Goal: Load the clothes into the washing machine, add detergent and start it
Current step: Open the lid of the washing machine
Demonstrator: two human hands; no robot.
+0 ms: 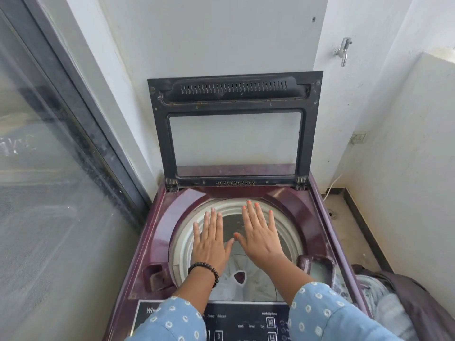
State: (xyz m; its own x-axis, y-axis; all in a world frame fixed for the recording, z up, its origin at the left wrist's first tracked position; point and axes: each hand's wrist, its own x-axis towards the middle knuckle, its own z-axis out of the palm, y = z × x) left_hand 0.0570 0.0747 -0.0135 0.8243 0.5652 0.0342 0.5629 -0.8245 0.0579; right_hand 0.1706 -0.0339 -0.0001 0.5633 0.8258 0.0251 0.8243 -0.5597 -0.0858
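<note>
Left hand: the left hand (212, 238) is held flat, palm down, over the open drum, fingers straight and slightly spread; it holds nothing. A dark beaded bracelet (204, 269) sits at its wrist.
Right hand: the right hand (259, 228) is likewise flat, palm down, fingers straight and fanned, nails painted orange; it holds nothing. Whether either palm touches the rim below cannot be told.
Hands together: side by side, thumbs almost meeting above the middle of the opening.
Sleeves: both forearms come in from the lower edge in light blue sleeves with white dots (327, 313).
Machine: the maroon top-loading washing machine (157, 232) stands in a corner, its black-framed lid with clear window (235, 129) raised upright against the wall.
Drum: the white-rimmed round drum (187, 232) is open; pale fabric with a dark patch (240, 276) lies at the bottom.
Panel: the dark control panel with white lettering (246, 321) runs along the near edge, partly covered by the sleeves.
Clothes: a heap of dark purple and pale clothes (403, 299) lies just beside the machine, at its right.
Room: white walls, a metal wall tap (342, 50) up right, a white wall socket (359, 137) lower down, a dusty glass sliding door with dark frame (49, 143) at left.
</note>
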